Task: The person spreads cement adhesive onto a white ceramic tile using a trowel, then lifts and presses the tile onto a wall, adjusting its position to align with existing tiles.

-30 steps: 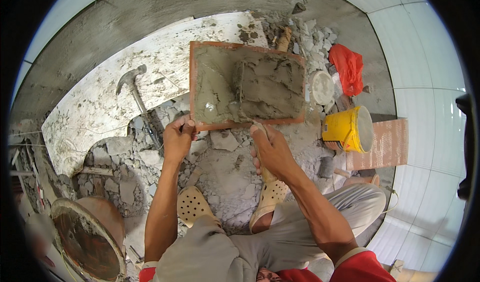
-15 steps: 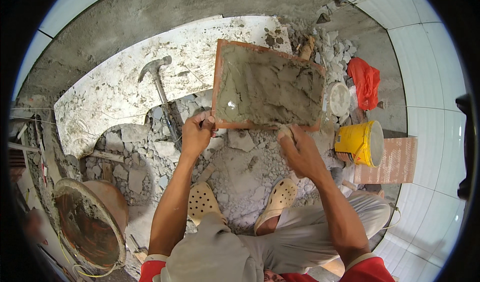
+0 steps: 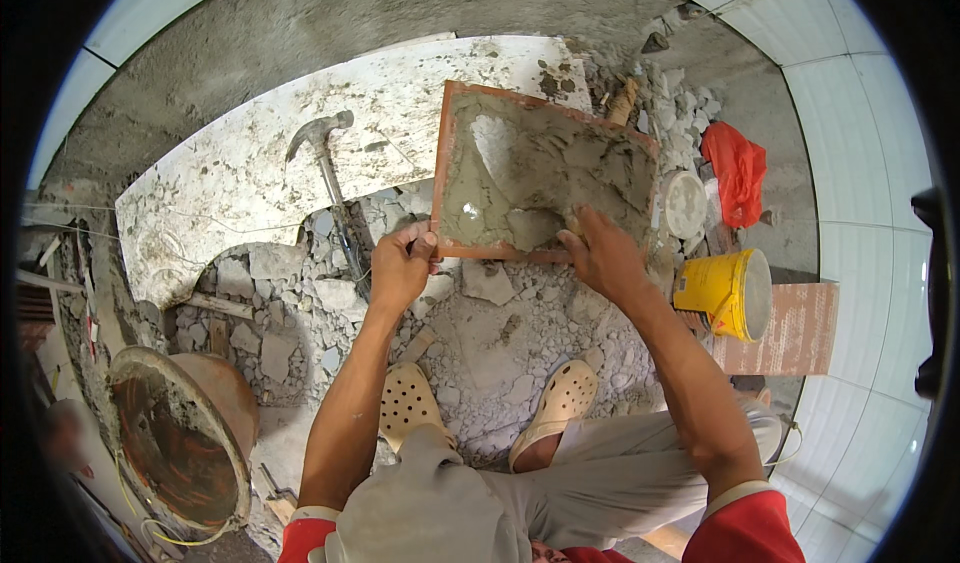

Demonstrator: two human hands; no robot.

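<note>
A reddish-brown tile [image 3: 437, 168] is tilted up in front of me, its face covered with wet grey mortar [image 3: 590, 168]. My left hand [image 3: 402, 263] is closed on the tile's near left corner, thumb on top. Over the tile's near edge, my right hand [image 3: 607, 253] is closed round the handle of a trowel, mostly hidden in the fist. The mortar-smeared trowel blade [image 3: 535, 228] lies against the mortar, left of that hand. A smoother, lighter patch shows at the upper left of the mortar.
A claw hammer [image 3: 328, 168] lies across a dirty white board [image 3: 230, 183] and the rubble [image 3: 270, 358]. At the right are a yellow bucket [image 3: 715, 293], a red plastic bag [image 3: 737, 173], a round pale lid [image 3: 685, 204] and stacked tiles [image 3: 795, 333]. A mortar-crusted basin [image 3: 180, 443] stands lower left.
My right hand has moved slightly up and right, bringing the trowel from the near edge onto the mortar. A smooth patch now shows at the upper left. My left hand keeps its hold.
</note>
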